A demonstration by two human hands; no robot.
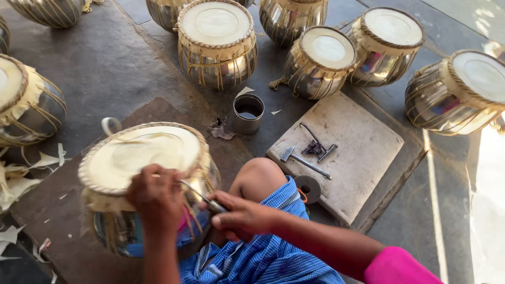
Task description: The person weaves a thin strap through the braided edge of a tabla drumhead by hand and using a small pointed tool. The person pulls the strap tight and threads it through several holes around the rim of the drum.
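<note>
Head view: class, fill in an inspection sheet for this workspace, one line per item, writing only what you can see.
Surface: dark stone floor; a brown board lies under the work.
Job's things: metal drum with pale skin head and strap lacing, tilted beside the knee; thin metal tool.
Clutter: pale skin scraps; small metal cup; hammer and pincers on a stone slab.
Grippers: left hand grips the drum's rim; right hand has its fingers closed on the tool.
Cables: nothing seen.
Surroundings: more laced metal drums stand around.
</note>
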